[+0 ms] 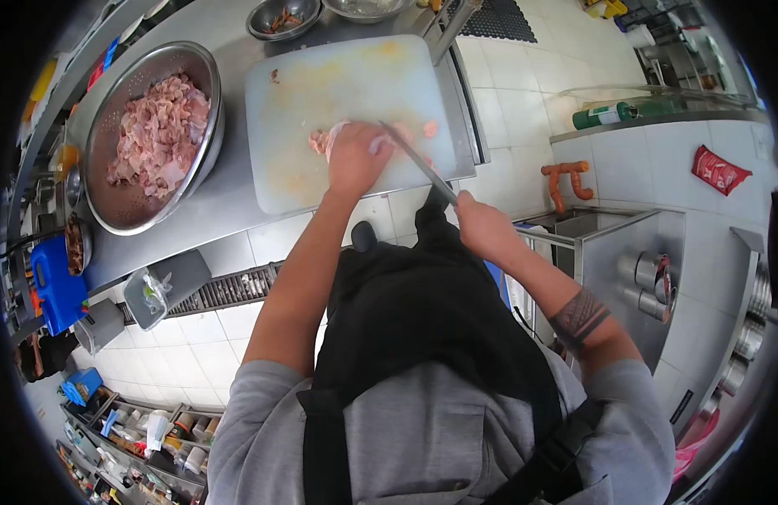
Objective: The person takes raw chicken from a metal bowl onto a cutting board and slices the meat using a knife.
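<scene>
My left hand (359,158) presses down on a piece of raw meat (319,140) on the white cutting board (279,93), its fingers curled over it. In my right hand (487,225) is the handle of a long knife (418,160). The blade slants up and left across the board, its tip close to my left fingertips. Small pink meat scraps (430,129) lie to the right of the blade. A large metal colander (208,76) heaped with cut raw meat (161,135) stands left of the board.
Metal bowls (284,18) sit at the far edge of the steel table (229,181). Below its near edge stands a grey bin (183,282), beside a floor drain (237,289). A steel unit (629,269) is at my right.
</scene>
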Demonstrator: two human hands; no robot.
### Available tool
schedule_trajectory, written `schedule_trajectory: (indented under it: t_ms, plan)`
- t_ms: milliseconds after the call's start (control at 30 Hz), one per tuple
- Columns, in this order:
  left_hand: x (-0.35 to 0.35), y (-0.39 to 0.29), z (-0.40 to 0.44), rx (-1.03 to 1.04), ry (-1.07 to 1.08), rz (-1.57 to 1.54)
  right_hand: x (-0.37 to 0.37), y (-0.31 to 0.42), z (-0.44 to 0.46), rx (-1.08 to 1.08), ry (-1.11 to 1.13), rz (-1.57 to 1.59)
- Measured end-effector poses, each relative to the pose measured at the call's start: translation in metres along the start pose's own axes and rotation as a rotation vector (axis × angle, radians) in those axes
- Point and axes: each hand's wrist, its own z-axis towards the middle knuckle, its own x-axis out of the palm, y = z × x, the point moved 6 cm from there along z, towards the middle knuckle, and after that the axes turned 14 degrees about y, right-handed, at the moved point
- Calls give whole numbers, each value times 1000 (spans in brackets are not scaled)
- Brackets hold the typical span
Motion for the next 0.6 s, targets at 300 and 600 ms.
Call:
schedule_trajectory:
  t_ms: [300,600]
  plan:
    - [-2,5,-2,25,33,-38,-81,32,40,-116,-322,74]
    - [-4,6,-6,-18,30,-93,-7,-1,-4,-30,-99,26]
